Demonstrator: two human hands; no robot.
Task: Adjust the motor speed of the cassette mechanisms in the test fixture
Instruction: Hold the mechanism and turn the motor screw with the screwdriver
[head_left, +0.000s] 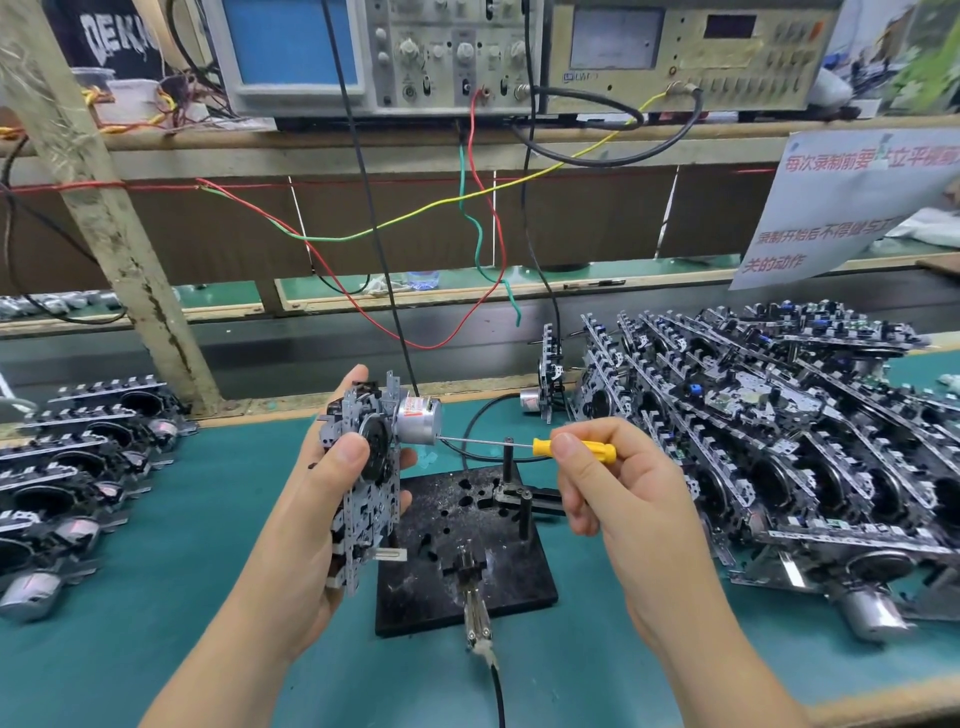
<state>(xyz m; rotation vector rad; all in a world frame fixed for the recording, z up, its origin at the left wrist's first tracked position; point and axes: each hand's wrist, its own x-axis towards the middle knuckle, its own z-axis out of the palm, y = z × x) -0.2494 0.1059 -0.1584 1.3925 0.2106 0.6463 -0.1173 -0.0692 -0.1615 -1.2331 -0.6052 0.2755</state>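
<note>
My left hand (322, 499) grips a grey metal cassette mechanism (366, 499) upright above the green bench, left of the test fixture. Its silver round motor (418, 421) points to the right. My right hand (608, 478) pinches a small yellow-handled screwdriver (571, 449) held level, and the thin shaft's tip touches the back of the motor. The black test fixture plate (467, 551) lies on the bench between my hands, with upright pins and a toggle clamp (475, 597) at its front. No mechanism sits on the plate.
A large heap of cassette mechanisms (779, 447) fills the bench on the right. More mechanisms (67, 467) lie in rows on the left. An oscilloscope (374, 52) and a meter (685, 52) stand on the shelf above, with red, green and yellow wires (467, 208) hanging down.
</note>
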